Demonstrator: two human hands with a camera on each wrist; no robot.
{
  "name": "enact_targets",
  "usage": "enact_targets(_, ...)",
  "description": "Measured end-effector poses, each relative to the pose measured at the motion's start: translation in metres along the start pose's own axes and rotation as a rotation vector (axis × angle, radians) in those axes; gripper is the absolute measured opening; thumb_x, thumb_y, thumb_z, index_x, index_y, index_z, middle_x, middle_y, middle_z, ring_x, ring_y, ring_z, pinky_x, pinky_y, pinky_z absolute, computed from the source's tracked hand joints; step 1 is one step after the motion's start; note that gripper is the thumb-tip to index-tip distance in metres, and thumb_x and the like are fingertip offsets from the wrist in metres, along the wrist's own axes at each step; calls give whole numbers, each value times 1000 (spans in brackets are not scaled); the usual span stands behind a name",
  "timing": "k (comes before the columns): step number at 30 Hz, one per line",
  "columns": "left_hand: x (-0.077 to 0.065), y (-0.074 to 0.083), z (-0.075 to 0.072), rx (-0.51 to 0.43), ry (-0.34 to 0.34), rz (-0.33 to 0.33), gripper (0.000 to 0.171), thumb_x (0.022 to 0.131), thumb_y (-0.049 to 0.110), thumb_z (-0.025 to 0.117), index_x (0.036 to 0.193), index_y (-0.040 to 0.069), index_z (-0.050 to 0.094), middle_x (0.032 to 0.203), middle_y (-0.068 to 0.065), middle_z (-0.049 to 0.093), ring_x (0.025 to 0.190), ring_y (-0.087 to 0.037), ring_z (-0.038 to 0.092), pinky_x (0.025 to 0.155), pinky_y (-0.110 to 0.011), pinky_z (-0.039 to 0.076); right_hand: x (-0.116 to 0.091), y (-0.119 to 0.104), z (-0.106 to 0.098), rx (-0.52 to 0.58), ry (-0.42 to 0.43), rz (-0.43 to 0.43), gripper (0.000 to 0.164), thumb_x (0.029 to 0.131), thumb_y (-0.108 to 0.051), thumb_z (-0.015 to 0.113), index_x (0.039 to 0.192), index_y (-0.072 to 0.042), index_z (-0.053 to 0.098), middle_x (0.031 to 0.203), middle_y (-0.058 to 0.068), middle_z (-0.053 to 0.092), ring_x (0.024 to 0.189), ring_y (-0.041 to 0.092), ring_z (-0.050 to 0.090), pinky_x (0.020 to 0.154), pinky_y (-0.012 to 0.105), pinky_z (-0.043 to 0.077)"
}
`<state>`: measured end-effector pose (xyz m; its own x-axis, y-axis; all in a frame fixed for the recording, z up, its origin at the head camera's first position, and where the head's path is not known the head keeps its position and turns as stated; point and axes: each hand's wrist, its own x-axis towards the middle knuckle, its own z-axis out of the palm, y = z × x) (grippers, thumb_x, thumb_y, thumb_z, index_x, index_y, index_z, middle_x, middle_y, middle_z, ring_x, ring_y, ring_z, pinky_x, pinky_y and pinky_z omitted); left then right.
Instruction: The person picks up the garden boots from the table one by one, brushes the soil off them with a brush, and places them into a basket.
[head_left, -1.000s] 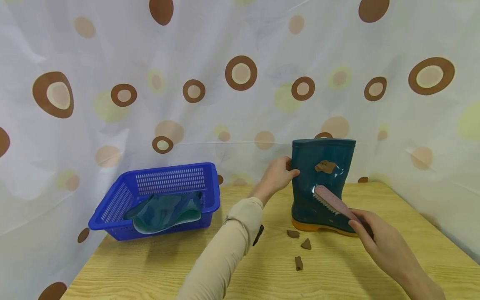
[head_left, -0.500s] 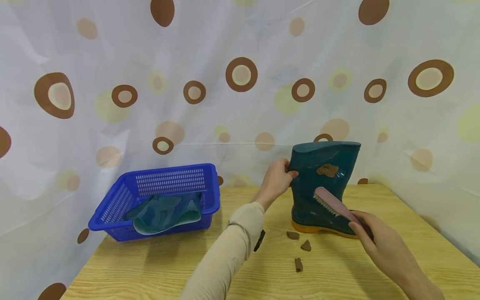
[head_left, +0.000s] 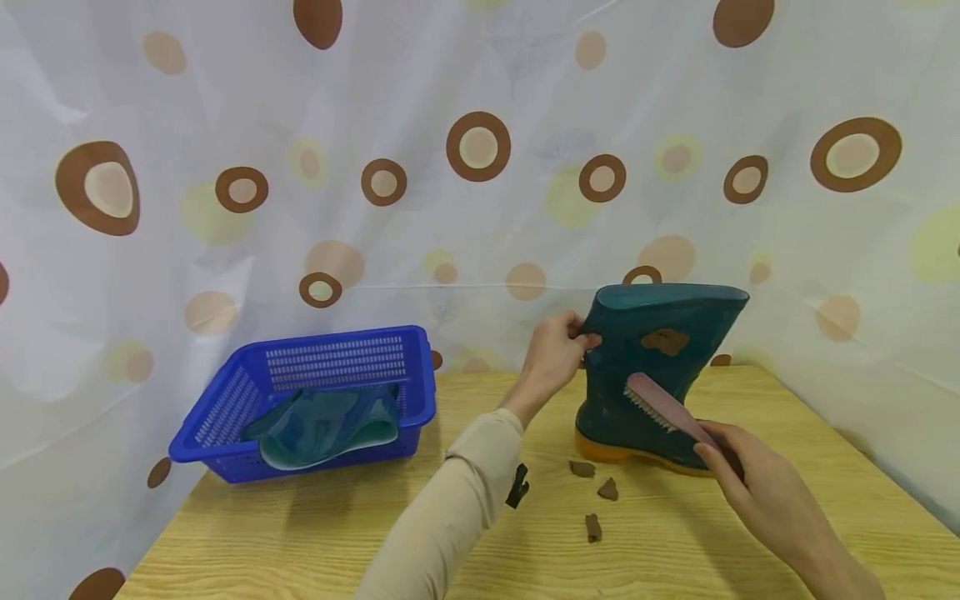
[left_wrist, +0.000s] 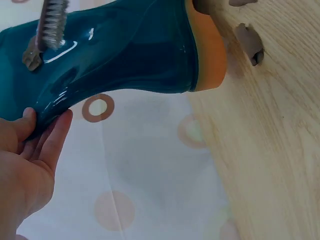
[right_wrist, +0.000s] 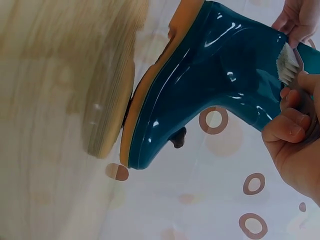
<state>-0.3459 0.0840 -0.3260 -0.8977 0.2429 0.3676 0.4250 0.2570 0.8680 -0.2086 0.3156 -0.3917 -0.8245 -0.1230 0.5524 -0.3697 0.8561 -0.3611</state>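
A teal rubber boot (head_left: pixel 626 337) with an orange sole leans to the right on the table, its heel raised. My left hand (head_left: pixel 551 358) pinches the back edge of its shaft, thumb (left_wrist: pixel 28 120) on the near side. A brown mud patch (head_left: pixel 665 340) sticks to the upper shaft. My right hand (head_left: pixel 765 487) grips a pink-handled scrubbing brush (head_left: pixel 663 406), its white bristles (right_wrist: pixel 287 65) close to the shaft below the patch. Another brown lump (right_wrist: pixel 178 137) clings to the front of the foot, seen in the right wrist view.
A blue plastic basket (head_left: pixel 183 448) stands at the left with a second teal boot (head_left: pixel 322 425) lying in it. Several brown mud pieces (head_left: pixel 593 527) lie on the wooden table (head_left: pixel 540 558) before the boot. A spotted curtain (head_left: pixel 525 75) hangs behind.
The boot's top has tipped rightward, its heel has come up and the shaft opening now shows. My left hand stays on its back edge; the brush has barely moved.
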Motion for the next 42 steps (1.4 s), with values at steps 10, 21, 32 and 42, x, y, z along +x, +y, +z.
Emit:
enact_targets(10, -11, 14, -32, 11, 5, 60, 6, 98, 13, 63, 98, 8, 66, 95, -10, 72, 74, -11, 65, 60, -24, 58, -2, -1, -2, 34, 12, -34, 25, 101, -16, 58, 123, -2, 61, 75, -3, 51, 59, 0, 40, 52, 20, 31)
enact_targets(21, -45, 27, -82, 35, 26, 104, 9, 96, 12, 65, 99, 4, 67, 98, -15, 74, 78, -19, 68, 62, -30, 60, -3, -10, 2, 59, 112, -233, 28, 90, 1, 68, 118, -6, 65, 77, -12, 49, 60, -4, 39, 52, 14, 31)
enact_targets(32, -80, 30, -118, -27, 86, 80, 7, 96, 14, 66, 95, 7, 68, 93, -11, 74, 81, -25, 67, 63, -31, 61, -1, -23, -3, 79, 112, -372, 43, 82, 8, 72, 118, -15, 66, 80, -19, 44, 61, -7, 38, 53, 9, 31)
enact_targets(42, -115, 23, -148, -104, 163, 33, 8, 95, 13, 68, 99, 8, 71, 96, -11, 75, 82, -22, 72, 67, -36, 62, -1, -31, -3, 149, 127, -472, 45, 81, 8, 73, 121, -12, 65, 86, -18, 51, 64, -8, 41, 55, 7, 35)
